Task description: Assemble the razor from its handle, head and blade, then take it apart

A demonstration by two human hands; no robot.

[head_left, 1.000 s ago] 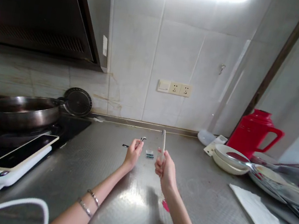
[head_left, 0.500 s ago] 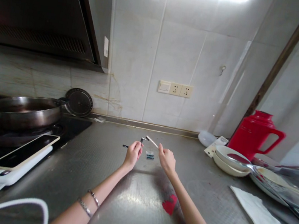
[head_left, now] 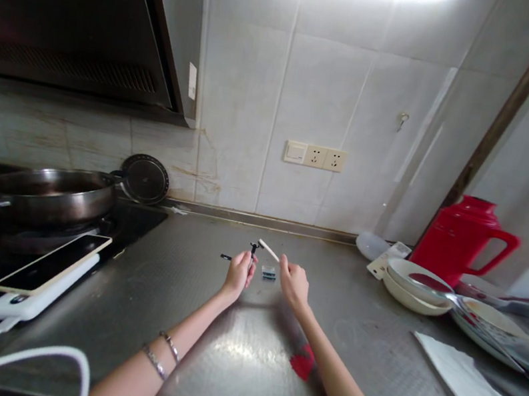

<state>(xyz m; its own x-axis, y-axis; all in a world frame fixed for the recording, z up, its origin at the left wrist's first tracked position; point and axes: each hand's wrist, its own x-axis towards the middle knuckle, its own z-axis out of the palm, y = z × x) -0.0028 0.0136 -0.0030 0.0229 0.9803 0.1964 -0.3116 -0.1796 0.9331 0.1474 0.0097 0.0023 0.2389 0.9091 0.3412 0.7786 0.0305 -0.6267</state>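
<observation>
My left hand [head_left: 238, 272] is closed around the handle of a black T-shaped razor [head_left: 254, 248], its head pointing up. In my right hand [head_left: 293, 283] is a thin white toothbrush [head_left: 268, 250] with dark bristles. The brush slants up to the left, its bristle end close beside the razor head; whether they touch I cannot tell. Between my hands, a small clear case [head_left: 269, 273] with dark blue-green parts lies on the metal counter [head_left: 188, 320]. A small black piece [head_left: 225, 257] lies just left of my left hand.
On the left, a phone [head_left: 53, 264] rests on a white power bank [head_left: 40, 295] with a cable, beside a pan [head_left: 54, 197] on the stove. To the right are stacked bowls [head_left: 415, 297], a red thermos jug [head_left: 457, 240] and a white paper sheet [head_left: 471, 388].
The razor has turned in my left hand, so its T-shaped head shows more plainly. The toothbrush stays near it. The whole view has shifted slightly.
</observation>
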